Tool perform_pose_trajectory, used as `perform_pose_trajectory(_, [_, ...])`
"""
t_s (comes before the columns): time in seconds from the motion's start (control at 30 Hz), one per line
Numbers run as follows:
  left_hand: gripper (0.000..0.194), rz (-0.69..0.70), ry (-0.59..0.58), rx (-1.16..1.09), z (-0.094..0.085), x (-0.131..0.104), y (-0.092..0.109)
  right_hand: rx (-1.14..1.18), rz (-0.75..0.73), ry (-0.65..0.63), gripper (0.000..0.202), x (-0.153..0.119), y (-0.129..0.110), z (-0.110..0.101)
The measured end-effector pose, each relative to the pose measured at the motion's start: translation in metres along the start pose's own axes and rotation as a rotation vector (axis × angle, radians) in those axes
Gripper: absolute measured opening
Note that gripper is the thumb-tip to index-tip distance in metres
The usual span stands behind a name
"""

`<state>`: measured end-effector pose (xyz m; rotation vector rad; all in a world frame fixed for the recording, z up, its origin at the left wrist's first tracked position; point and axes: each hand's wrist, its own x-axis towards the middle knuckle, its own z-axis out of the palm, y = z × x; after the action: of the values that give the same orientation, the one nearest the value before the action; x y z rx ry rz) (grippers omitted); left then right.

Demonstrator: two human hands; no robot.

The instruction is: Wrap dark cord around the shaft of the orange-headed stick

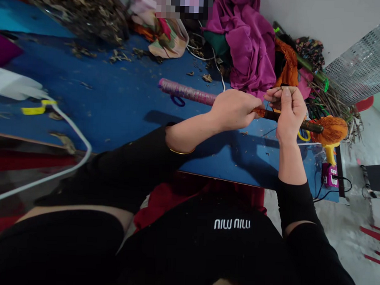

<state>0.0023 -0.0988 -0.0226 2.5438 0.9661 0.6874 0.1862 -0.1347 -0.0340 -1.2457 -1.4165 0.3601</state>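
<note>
My left hand (233, 109) is wrapped round a long rod at the middle of the blue table. The rod's left part (188, 92) has a shiny pink and purple wrapping with a purple ring below it. To the right of my left hand, the rod shows orange wrapping and then a bare dark brown stick (312, 126). My right hand (290, 105) is just above the stick, thumb and fingers pinched together on a small brownish piece too small to name. An orange cloth bundle (334, 130) lies at the stick's right end.
Magenta cloth (251, 45) lies behind my hands. Dried leaves (85, 10) are heaped at the back left. A white cable (84, 143) crosses the left side. Thin branches (338, 97) and a metal mesh (361, 61) stand right. A purple power box (329, 175) sits near the right edge.
</note>
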Motion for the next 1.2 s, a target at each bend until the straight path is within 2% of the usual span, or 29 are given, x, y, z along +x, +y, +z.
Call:
perform_pose_trajectory(0.17, [0.034,0.036,-0.068,0.06,-0.004,-0.003,0.007,0.019,0.042,-0.065,0.049,0.003,0.001,-0.004])
perform_pose_trajectory(0.4, [0.041,0.033,-0.034,0.081,-0.004,-0.004,0.008,0.016,0.045,-0.062,0.054,0.005,0.0,-0.005])
perform_pose_trajectory(0.63, [0.035,0.099,-0.027,0.111,0.002,-0.003,0.004,0.021,0.05,-0.091,0.055,0.005,0.003,-0.006])
perform_pose_trajectory(0.77, [0.041,0.101,0.001,0.103,-0.005,-0.001,-0.005,0.061,0.116,-0.113,0.051,0.012,-0.005,-0.029])
perform_pose_trajectory(0.93, [0.041,0.003,0.083,0.071,-0.031,0.002,-0.03,0.196,0.27,-0.197,0.046,0.022,-0.013,-0.08])
perform_pose_trajectory(1.03, [0.038,-0.111,0.109,0.031,-0.048,0.0,-0.042,0.22,0.247,-0.07,0.046,0.026,-0.007,-0.11])
perform_pose_trajectory(1.13, [0.036,-0.172,0.142,0.015,-0.06,-0.004,-0.054,0.162,0.172,0.204,0.045,0.03,0.009,-0.134])
perform_pose_trajectory(1.2, [0.036,-0.157,0.149,0.02,-0.063,-0.004,-0.063,0.101,0.125,0.367,0.042,0.033,0.022,-0.145])
